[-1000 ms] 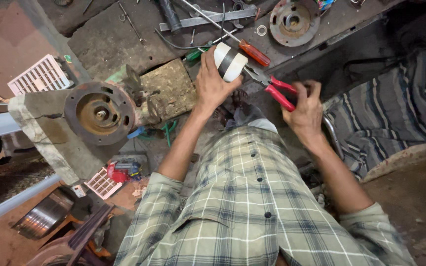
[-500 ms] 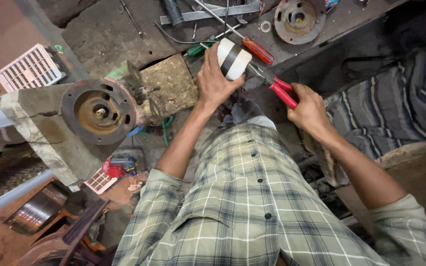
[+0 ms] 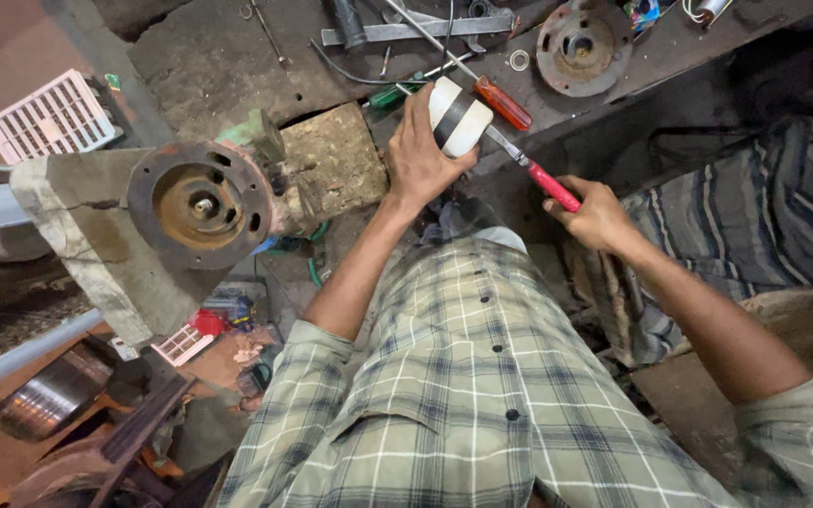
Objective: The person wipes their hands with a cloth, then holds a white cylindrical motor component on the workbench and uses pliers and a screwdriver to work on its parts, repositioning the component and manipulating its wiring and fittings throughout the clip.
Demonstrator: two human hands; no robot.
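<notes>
- The left hand (image 3: 418, 150) is wrapped around a white plastic cylinder with a black band (image 3: 458, 116), held over the cluttered surface (image 3: 218, 56).
- The right hand (image 3: 595, 214) is clenched on red-handled pliers (image 3: 538, 174), whose long axis points up-left, tips touching the cylinder.

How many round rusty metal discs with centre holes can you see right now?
2. One large rusty round flange sits on the cloth-wrapped mount at left; a smaller rusty round disc lies on the workbench at top right. Others may be hidden among the clutter.

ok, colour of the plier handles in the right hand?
Red, on the pliers gripped by the right hand; the head view shows them best.
</notes>
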